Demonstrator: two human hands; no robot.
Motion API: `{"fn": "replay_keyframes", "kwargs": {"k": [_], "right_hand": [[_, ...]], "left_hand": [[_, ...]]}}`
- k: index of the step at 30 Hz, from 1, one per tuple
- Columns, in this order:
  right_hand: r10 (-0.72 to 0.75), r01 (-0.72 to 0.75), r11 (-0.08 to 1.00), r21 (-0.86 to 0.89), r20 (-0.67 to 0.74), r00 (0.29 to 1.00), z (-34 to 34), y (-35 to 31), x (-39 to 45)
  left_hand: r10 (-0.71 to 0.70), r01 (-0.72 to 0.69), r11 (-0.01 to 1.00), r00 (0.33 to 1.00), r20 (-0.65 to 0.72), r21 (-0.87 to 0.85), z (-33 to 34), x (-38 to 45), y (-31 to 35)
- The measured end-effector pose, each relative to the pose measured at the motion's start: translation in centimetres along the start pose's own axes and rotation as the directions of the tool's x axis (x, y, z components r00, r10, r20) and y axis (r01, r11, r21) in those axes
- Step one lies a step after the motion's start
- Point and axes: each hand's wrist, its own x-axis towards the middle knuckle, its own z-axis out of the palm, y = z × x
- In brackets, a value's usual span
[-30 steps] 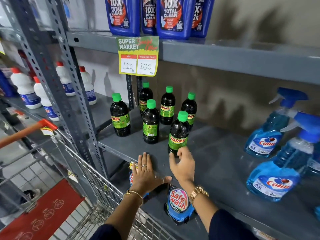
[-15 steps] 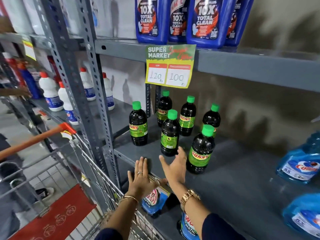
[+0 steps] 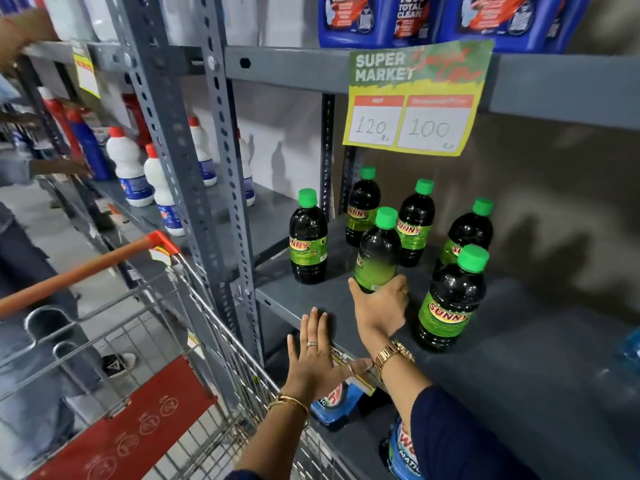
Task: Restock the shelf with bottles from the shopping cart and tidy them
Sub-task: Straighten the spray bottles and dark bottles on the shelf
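Observation:
Several dark Sunny bottles with green caps stand on the grey shelf (image 3: 519,341). My right hand (image 3: 379,308) grips the base of the middle front bottle (image 3: 377,251), which leans slightly left. To its right stands the nearest bottle (image 3: 450,303), and another bottle (image 3: 307,237) stands apart at the left. My left hand (image 3: 313,355) lies flat, fingers spread, on the shelf's front edge. The wire shopping cart (image 3: 194,341) with an orange handle is at the lower left.
A yellow price sign (image 3: 412,98) hangs from the upper shelf under blue detergent jugs (image 3: 377,15). White red-capped bottles (image 3: 128,168) fill the left bay. Blue pouches (image 3: 332,400) lie on the shelf below. Another person's arm (image 3: 52,168) reaches in at far left.
The view has moved closer and shifted left. My right hand went from hovering open near the bottles to gripping the base of the middle front bottle. My left hand stays on the shelf edge.

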Motion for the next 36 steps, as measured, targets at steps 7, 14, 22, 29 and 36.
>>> {"fn": "replay_keyframes", "kwargs": {"k": [7, 14, 22, 29, 36], "right_hand": [[-0.114, 0.112, 0.993, 0.033, 0.059, 0.992, -0.7, 1.3, -0.1], [-0.138, 0.122, 0.986, 0.110, 0.155, 0.978, -1.5, 2.0, -0.4], [-0.117, 0.073, 0.981, 0.179, 0.246, 0.962, -1.5, 2.5, -0.5], [-0.127, 0.003, 0.945, 0.328, 0.357, 0.925, -1.6, 2.6, 0.0], [-0.175, 0.023, 0.924, 0.381, 0.368, 0.913, -1.7, 2.7, 0.1]], "left_hand": [[0.000, 0.000, 1.000, 1.000, 0.014, -0.016, 0.2, 0.0, -0.1], [0.010, -0.010, 0.999, 1.000, 0.008, -0.054, 0.0, 0.0, 0.1], [0.012, -0.012, 0.998, 1.000, 0.005, -0.059, 0.2, 0.0, 0.0], [0.014, -0.014, 0.998, 1.000, 0.009, -0.066, 0.2, 0.0, -0.1], [0.008, -0.007, 0.997, 1.000, 0.020, -0.073, 0.1, 0.0, 0.0]]}}
